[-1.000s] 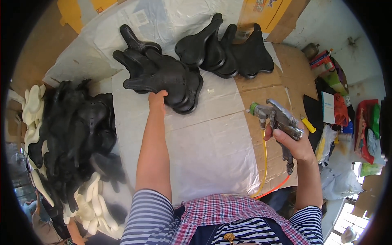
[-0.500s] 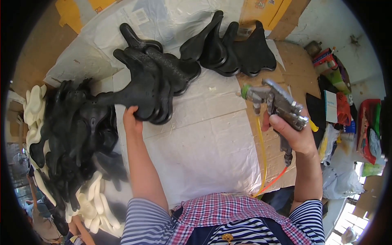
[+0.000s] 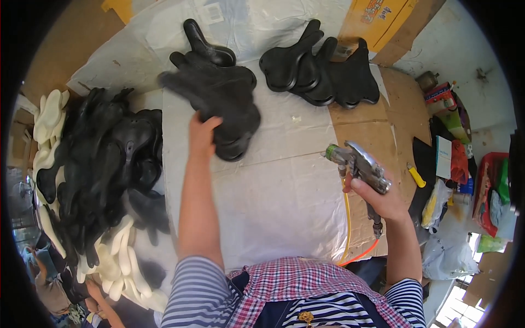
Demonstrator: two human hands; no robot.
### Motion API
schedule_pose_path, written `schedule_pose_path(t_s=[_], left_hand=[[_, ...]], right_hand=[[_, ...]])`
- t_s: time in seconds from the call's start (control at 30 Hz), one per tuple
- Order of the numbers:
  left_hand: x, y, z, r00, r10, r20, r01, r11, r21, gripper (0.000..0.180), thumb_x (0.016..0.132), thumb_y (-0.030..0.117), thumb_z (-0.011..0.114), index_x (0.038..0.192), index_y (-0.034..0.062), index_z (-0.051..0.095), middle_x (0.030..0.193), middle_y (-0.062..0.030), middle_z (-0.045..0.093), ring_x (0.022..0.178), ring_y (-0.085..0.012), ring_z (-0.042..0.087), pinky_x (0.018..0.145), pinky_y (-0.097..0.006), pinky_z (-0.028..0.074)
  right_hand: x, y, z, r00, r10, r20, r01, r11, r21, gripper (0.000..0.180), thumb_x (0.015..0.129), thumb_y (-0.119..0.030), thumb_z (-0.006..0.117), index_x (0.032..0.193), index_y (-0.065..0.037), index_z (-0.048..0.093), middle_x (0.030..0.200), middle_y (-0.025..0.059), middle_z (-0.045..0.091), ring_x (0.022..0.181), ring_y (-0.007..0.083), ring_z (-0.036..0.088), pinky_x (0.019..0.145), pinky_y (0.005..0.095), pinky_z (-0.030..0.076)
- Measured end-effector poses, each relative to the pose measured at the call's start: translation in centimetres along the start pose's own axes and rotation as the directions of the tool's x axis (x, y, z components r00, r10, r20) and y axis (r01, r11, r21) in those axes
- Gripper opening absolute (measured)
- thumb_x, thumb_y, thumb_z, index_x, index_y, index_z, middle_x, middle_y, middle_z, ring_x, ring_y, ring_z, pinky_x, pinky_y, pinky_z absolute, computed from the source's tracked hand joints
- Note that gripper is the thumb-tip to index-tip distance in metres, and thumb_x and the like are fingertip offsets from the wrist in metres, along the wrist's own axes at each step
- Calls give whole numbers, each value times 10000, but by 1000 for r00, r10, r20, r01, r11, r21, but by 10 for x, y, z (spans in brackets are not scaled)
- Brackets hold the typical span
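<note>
My left hand (image 3: 205, 131) grips a black bicycle saddle (image 3: 210, 90) by its edge, thumb and fingers pinched on the near side. Motion blurs this saddle, and it lies over others of its kind in a loose stack. Another black saddle (image 3: 208, 50) shows behind the stack. My right hand (image 3: 383, 197) is wrapped round a metal spray gun (image 3: 367, 167) with a green ring at its nozzle end. From the gun run a thin yellow hose (image 3: 346, 218) and an orange-red hose (image 3: 363, 252). The gun points left, above the sheeted table.
Several black saddles (image 3: 303, 65) lie at the far right of the table (image 3: 273, 202). On the left, a heap of black saddles (image 3: 104, 158) overlaps cream saddles (image 3: 121, 257). Cardboard (image 3: 366, 131), a yellow-handled cutter (image 3: 416, 176) and plastic bags (image 3: 448, 257) are at right. Another person (image 3: 54, 292) is lower left.
My left hand has moved up and to the right, shifting the gripped saddle away from the left heap. My right hand and the spray gun have come slightly lower and nearer.
</note>
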State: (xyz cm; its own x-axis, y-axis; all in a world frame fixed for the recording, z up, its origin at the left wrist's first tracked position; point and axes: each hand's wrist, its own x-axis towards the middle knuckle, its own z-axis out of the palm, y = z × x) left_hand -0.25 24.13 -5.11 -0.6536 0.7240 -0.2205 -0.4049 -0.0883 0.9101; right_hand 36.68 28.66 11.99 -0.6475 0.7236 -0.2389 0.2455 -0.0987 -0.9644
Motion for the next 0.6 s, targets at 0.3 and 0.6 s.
schedule_pose_path(t_s=[0.3, 0.6], left_hand=[[-90, 84, -256, 377, 451, -809, -68, 884, 462, 388, 757, 1, 667, 1113, -62, 526, 1076, -137, 608, 929, -218, 596, 816, -315, 494], [86, -21, -39, 962, 175, -212, -72, 906, 418, 484, 766, 116, 653, 1217, -4, 525, 1154, -118, 589, 1049, -229, 565, 882, -301, 446]], right_hand=[[23, -67, 28, 961, -277, -21, 277, 961, -7, 477, 812, -53, 644, 1251, 22, 470, 949, 60, 588, 786, 106, 555, 700, 271, 494], [18, -46, 13, 988, -150, 19, 151, 988, -19, 531, 818, -124, 653, 1280, 25, 437, 947, 86, 587, 820, 144, 579, 732, 304, 505]])
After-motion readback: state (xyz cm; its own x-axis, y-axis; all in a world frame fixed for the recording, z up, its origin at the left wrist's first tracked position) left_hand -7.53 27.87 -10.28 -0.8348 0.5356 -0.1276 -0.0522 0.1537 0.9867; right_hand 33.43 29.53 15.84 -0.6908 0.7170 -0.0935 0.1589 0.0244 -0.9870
